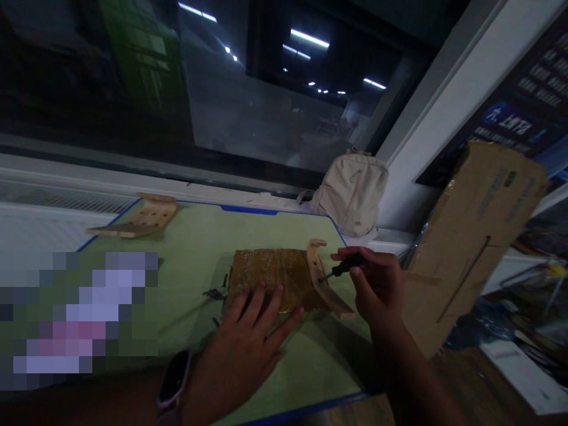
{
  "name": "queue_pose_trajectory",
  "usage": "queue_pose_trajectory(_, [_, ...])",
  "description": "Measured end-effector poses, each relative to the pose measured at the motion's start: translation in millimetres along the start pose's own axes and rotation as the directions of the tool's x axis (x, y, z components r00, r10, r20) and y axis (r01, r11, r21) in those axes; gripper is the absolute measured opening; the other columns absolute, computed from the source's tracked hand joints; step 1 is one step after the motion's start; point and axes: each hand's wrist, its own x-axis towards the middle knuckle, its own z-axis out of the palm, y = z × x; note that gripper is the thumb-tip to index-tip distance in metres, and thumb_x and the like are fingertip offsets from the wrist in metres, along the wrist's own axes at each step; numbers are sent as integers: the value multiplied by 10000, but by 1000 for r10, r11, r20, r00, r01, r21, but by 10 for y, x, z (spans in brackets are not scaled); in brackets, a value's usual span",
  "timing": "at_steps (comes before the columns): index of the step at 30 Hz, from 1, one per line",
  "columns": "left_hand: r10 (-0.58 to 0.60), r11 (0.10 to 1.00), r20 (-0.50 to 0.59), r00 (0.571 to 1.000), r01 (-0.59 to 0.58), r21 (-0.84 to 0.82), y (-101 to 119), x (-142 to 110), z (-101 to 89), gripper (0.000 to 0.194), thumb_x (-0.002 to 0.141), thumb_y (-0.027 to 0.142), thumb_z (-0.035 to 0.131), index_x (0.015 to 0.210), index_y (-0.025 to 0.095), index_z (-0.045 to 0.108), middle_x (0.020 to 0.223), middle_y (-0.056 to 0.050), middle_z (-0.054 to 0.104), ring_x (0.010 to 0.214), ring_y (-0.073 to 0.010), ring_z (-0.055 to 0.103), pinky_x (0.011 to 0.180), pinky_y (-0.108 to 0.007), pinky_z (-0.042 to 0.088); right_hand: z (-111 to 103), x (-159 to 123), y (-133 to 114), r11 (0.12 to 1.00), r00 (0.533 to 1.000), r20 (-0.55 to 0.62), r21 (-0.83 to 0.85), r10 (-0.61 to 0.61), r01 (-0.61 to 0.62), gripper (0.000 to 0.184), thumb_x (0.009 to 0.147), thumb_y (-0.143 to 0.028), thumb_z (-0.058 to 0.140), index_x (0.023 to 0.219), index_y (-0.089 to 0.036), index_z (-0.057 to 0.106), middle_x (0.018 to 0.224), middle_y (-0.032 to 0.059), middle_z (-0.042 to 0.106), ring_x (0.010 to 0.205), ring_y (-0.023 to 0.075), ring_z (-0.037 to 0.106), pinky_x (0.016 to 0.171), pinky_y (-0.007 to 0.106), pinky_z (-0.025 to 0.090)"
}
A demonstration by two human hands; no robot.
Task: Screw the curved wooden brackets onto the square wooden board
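Note:
My left hand (pixel 248 349) lies flat with fingers spread on a brown tape-wrapped block (pixel 284 275) on the green table. In my right hand (pixel 377 290) is a screwdriver (pixel 348 264) with a black handle, tilted down to the left. Its tip meets a curved wooden piece (pixel 316 269) with holes, which stands against the block's right end. Whether a screw sits under the tip I cannot tell. Several dark screws (pixel 216 294) lie just left of the block, partly behind my left hand.
Another curved wooden part (pixel 151 218) with holes rests at the table's far left. A beige backpack (pixel 352 192) stands beyond the far right corner. To the right leans a large cardboard box (pixel 470 236). The table (pixel 199 231) has a blue edge. A pixelated patch covers the lower left.

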Motion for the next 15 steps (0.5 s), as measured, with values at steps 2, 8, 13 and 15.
queue_pose_trajectory(2, [0,1000,0,1000,0,5,3,-2,0,662,964,620,542,1552,362,384,1535,-123,497,1327,-393,489,1038,-557,344,16,-11,7,1000,1000,26,14,-12,11,317,939,-114,611,1199,-293,581,995,34,733,849,176,745,705,363,631])
queue_pose_trajectory(8, [1,1000,-14,1000,0,7,-1,-1,-3,625,967,618,535,1532,377,420,1523,-117,511,1317,-383,495,1028,-525,344,-22,-43,17,995,996,-84,-90,-37,30,320,890,-114,680,1146,-283,589,909,4,701,770,153,708,614,291,596])
queue_pose_trajectory(13, [0,1000,-12,1000,0,15,7,-18,27,655,968,613,539,1553,365,383,1531,-130,498,1333,-397,474,1051,-549,307,14,-24,5,999,1000,-23,-48,-5,4,225,976,-221,576,1195,-261,613,1113,87,717,988,213,740,773,404,631])
queue_pose_trajectory(15, [1,1000,-12,1000,-1,15,6,-18,32,659,965,618,539,1552,364,384,1531,-128,499,1334,-397,473,1048,-550,311,31,-12,25,999,998,-58,-46,14,-17,258,952,-168,608,1189,-270,616,1098,71,729,944,194,750,781,390,626])
